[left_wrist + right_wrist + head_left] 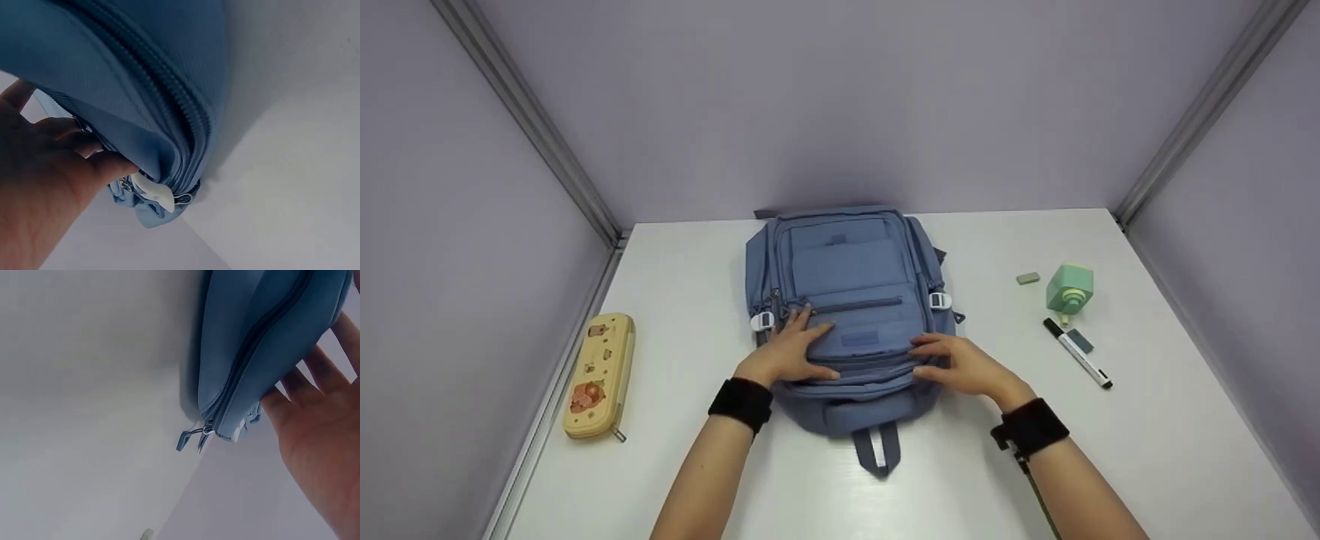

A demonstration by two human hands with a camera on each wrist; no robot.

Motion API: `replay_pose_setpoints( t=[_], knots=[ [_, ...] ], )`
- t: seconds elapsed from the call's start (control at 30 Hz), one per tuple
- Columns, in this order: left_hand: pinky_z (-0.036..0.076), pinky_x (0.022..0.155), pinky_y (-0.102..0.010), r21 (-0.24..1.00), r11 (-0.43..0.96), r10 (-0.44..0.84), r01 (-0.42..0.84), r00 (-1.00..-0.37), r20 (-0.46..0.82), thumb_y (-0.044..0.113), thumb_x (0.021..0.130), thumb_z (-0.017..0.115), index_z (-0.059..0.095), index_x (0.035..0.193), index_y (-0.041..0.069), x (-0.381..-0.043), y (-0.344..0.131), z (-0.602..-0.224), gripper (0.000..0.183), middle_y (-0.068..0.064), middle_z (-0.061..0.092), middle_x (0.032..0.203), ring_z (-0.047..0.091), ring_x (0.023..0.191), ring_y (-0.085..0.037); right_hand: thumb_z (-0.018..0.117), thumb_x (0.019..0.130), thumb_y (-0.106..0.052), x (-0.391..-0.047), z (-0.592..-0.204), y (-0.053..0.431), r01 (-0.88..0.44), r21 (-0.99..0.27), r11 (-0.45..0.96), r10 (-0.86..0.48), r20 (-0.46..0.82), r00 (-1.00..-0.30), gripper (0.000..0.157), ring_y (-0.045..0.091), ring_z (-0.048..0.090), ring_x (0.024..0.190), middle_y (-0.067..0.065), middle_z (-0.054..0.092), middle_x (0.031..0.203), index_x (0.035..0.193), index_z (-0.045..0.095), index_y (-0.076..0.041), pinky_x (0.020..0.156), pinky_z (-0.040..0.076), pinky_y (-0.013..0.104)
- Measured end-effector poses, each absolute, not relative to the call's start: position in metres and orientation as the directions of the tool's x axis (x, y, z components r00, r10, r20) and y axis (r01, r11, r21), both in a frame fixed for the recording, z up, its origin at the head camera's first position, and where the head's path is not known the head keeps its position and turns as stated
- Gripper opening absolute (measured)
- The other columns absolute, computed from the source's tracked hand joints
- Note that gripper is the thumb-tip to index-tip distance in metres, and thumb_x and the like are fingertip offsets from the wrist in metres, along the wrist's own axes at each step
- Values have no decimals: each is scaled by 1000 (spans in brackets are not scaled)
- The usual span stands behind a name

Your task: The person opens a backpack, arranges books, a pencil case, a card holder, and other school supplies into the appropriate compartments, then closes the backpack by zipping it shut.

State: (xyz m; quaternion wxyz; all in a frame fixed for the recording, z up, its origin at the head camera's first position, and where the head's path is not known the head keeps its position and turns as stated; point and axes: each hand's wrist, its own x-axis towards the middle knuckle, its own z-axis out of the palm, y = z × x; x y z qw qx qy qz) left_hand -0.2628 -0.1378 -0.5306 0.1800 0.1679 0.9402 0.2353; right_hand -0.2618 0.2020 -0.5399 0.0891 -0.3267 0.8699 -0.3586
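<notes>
A blue backpack (851, 270) lies front side up on the white table, its carry loop (877, 454) toward the person. My left hand (787, 352) rests with spread fingers on the bag's left front, close to a zipper pull and a white side buckle (763, 322). At the right edge my right hand (964, 366) touches the bag with loosely bent fingers. In the left wrist view a zipper track (169, 84) curves past the hand. The right wrist view shows a zipper pull (190, 437) dangling at a zipper's end beside the hand.
On the left lies a yellow pencil case (600, 375) with printed pictures. To the right are a green bottle-like object (1069, 288), a black-and-white marker (1078, 354), a dark grey flat block (1081, 340) and a small greenish block (1027, 278). Pale walls enclose the table.
</notes>
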Motion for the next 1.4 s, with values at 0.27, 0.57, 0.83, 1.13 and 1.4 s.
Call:
replay_pose_setpoints(
  t=[0.27,0.57,0.83,1.13,1.4],
  knots=[
    [8,111,-64,516,819,405,252,-890,-208,63,75,76,31,155,28,-260,-138,-542,98,-12,-1,163,-3,148,-35,64,93,-1,-297,-552,216,-303,-732,610,-169,254,-952,13,35,66,92,19,70,97,100,70,7,82,52,48],
    [8,111,-64,514,816,404,265,-897,-180,62,77,74,29,156,28,-257,-138,-548,97,-11,-2,163,-3,148,-35,58,95,-8,-325,-566,225,-56,-539,841,-18,75,-997,31,43,58,107,28,61,113,121,63,7,91,45,51],
    [10,110,-66,442,847,379,294,-918,-116,69,81,63,29,156,28,-253,-130,-558,91,-13,0,163,0,148,-36,59,96,-13,-330,-572,218,30,-454,890,35,4,-999,28,45,57,106,28,59,110,117,65,4,87,47,54],
    [11,109,-68,414,857,373,305,-924,-90,71,82,61,32,155,28,-254,-127,-561,90,-15,4,163,4,147,-38,56,95,-11,-332,-576,223,34,-438,898,6,-64,-998,19,44,55,101,28,56,104,101,62,6,84,47,53],
    [16,107,-69,363,892,322,269,-942,-92,77,78,58,35,154,28,-255,-124,-559,93,-17,8,162,9,146,-41,56,92,-2,-332,-578,226,-97,-563,821,-87,45,-995,7,35,59,81,20,61,86,87,55,3,74,47,48]
  ],
)
